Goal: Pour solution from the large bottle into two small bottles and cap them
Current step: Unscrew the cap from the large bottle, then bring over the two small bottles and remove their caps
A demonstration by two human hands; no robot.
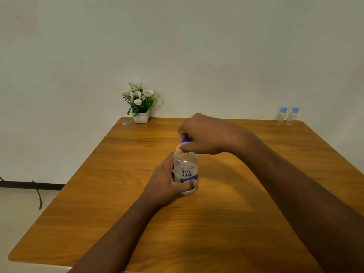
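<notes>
Over the table (pixel 236 223), left grip (pixel 167 184) wraps the large bottle (pixel 186 170) (upright); right grip (pixel 204 134) pinches its cap (pixel 186 140).

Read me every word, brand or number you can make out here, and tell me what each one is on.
"re-nu": label of the large bottle.
Small line above it: too small to read.
Blue band below it: blurred, partly under the left hand.
Label on one small bottle: too small to read.
</notes>
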